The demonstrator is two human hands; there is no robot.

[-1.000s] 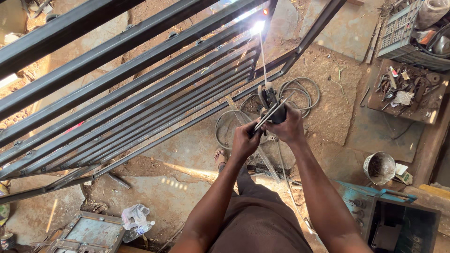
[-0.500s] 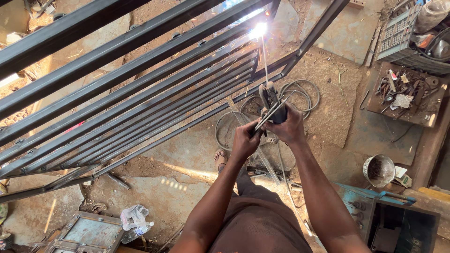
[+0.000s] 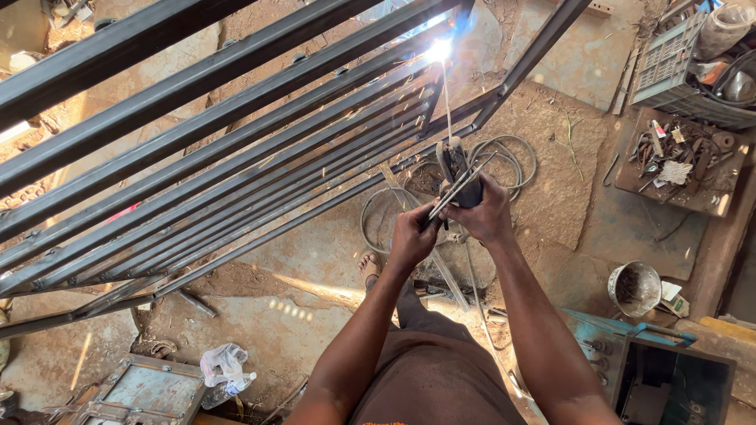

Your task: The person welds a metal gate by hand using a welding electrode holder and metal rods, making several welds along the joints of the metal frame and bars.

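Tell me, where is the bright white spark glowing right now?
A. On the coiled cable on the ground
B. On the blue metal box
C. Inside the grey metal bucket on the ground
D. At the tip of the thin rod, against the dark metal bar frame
D: the bright white spark sits at the far tip of the thin welding rod, where it meets the dark metal bar frame.

The dirt floor (image 3: pixel 315 260) carries coiled cable (image 3: pixel 504 157) just under the grip. A metal bucket (image 3: pixel 634 287) stands right of it, a crumpled bag (image 3: pixel 224 366) lower left.
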